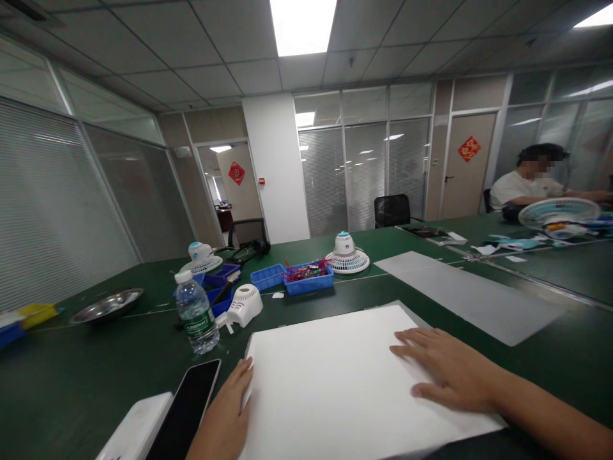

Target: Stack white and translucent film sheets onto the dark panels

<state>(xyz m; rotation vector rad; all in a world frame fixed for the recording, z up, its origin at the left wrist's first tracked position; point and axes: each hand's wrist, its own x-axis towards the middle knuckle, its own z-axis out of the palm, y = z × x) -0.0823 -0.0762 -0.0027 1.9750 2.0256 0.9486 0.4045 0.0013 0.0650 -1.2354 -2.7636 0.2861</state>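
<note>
A large white sheet (335,377) lies flat on the green table (96,364) right in front of me. My right hand (445,370) rests palm down on the sheet's right part, fingers stretched out. My left hand (230,409) touches the sheet's left edge, fingers extended; what lies under them is hidden. A black phone (186,409) lies just left of my left hand, next to a white box (136,428).
A water bottle (195,313), a white fan part (244,305), blue trays (306,278) with coloured pieces, two small fans (345,254) and a metal dish (108,305) stand beyond. A grey sheet (474,294) lies to the right. A person (527,182) sits at the far right.
</note>
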